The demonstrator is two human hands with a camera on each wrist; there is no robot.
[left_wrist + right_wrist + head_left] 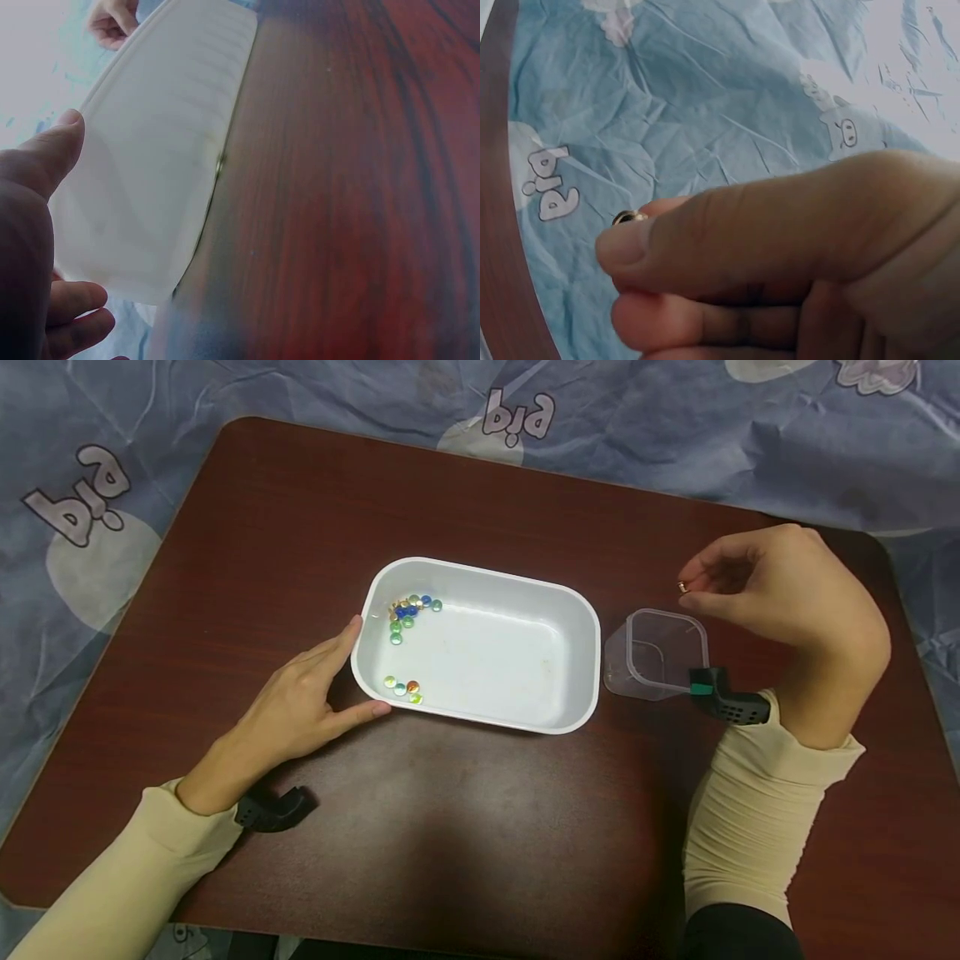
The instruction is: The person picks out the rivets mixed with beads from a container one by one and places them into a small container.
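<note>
Several marbles [408, 612] show only in head view; spread left hand [300, 702] touches tray [487, 652], right hand [802, 589] pinches a golden piece [682, 587].

Marbles [408, 622] in tray [487, 660]; container [652, 652] to its right; table [465, 810] beneath

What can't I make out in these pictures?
Right wrist: most of the shiny piece, hidden by the right hand.
Left wrist: the inside of the white tray, behind its outer wall.
Left wrist: part of the left hand, past the left edge.
Head: a corner of the clear container, behind the black wrist gear.
</note>
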